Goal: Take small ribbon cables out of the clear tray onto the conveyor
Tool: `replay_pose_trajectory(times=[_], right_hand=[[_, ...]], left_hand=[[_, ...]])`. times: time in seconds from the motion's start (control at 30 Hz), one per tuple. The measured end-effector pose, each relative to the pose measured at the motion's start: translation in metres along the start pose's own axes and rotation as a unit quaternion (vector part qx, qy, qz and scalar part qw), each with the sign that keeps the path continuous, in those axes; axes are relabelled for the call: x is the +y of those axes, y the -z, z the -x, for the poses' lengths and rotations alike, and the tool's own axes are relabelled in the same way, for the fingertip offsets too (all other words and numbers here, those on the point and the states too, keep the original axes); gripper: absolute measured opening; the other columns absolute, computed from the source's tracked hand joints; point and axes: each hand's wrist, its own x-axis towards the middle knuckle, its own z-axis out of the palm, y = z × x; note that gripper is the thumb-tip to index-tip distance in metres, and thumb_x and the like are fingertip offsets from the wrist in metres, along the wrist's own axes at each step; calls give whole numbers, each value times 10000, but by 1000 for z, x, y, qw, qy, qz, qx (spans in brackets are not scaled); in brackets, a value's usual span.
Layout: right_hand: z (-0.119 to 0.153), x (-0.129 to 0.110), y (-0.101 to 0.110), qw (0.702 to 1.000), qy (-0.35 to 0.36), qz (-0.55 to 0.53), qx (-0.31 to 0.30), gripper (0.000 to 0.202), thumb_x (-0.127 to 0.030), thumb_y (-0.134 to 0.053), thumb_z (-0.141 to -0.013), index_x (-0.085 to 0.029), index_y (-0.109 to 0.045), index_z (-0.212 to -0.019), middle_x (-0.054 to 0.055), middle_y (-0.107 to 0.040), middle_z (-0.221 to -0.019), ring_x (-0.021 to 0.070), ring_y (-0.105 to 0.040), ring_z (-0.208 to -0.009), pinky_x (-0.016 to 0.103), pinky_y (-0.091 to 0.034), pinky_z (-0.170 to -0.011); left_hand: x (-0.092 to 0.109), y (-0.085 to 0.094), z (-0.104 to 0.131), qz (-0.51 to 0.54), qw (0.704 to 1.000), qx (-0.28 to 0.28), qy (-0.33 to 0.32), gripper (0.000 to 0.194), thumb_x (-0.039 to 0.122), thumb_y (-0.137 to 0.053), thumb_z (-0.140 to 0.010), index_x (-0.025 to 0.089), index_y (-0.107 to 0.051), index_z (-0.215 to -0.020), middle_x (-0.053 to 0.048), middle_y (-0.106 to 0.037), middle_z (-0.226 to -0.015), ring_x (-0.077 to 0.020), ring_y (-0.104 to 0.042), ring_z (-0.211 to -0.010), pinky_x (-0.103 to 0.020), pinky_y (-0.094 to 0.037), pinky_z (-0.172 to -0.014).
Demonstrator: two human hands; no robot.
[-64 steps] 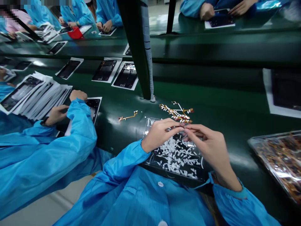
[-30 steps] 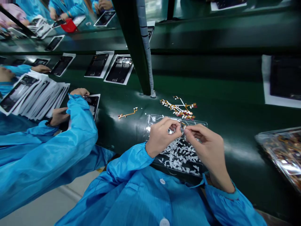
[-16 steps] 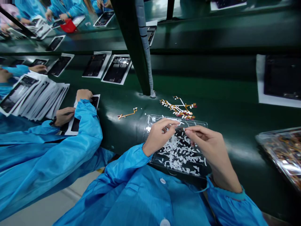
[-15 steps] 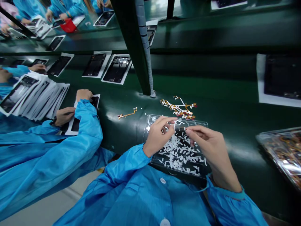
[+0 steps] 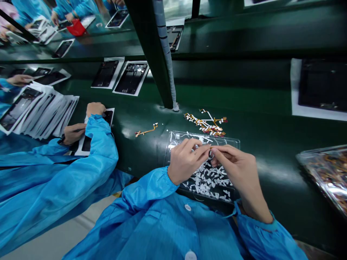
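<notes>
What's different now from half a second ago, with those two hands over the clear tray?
The left hand and right hand have drawn together, fingertips now meeting on a small part above the clear tray. The white scraps in it, the pile of orange strips beyond and the single strip lie unchanged.

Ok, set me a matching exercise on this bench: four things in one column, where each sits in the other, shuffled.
Things
1. clear tray
2. single orange strip
3. pile of orange strips
4. stack of white sheets

Places
A. far left, beside the neighbour in blue
B. just beyond the tray, right of the green post
C. under the left hand and right hand, holding white scraps
D. alone on the green bench, left of the tray

Pairs: 1-C, 2-D, 3-B, 4-A
</notes>
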Motion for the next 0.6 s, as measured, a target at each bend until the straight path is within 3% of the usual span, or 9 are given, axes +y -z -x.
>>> replay_pose_trajectory(times=[0.27,0.37,0.43,0.5,0.6], right_hand=[[0,3,-2,999,21,49,-11,245,-435,-672,-941,-212,-766,-981,16,-680,-770,147,-637,-629,284,-509,-599],[-2,6,4,994,27,102,-4,251,-450,-656,-940,-218,-750,-930,17,-692,-788,151,-595,-648,288,-461,-602],[-4,8,8,992,27,125,-8,254,-452,-642,-944,-222,-739,-897,6,-671,-755,149,-555,-649,286,-433,-603],[-6,8,9,992,25,124,-25,256,-452,-636,-945,-225,-737,-882,2,-663,-747,152,-549,-665,287,-432,-620],[-8,7,6,993,28,104,-44,246,-450,-645,-940,-231,-755,-915,17,-710,-824,172,-607,-746,299,-468,-684]], left_hand=[[1,-5,-3,-13,1000,-9,20,83,158,-624,-922,194,-695,-900,-22,-691,-864,-154,-626,-800,-266,-452,-665],[-10,-3,-2,50,995,-48,78,77,135,-632,-874,188,-687,-869,-24,-676,-895,-151,-644,-835,-260,-466,-675],[-21,0,-2,145,972,-102,151,84,135,-656,-853,184,-693,-909,-23,-666,-932,-131,-645,-814,-243,-478,-660],[-29,2,-4,255,929,-162,215,205,174,-687,-865,192,-706,-1068,-31,-674,-1005,-112,-646,-785,-222,-476,-612],[-33,4,-9,348,887,-198,231,202,262,-687,-920,207,-744,-1106,-51,-712,-1033,-118,-656,-801,-206,-437,-547]])
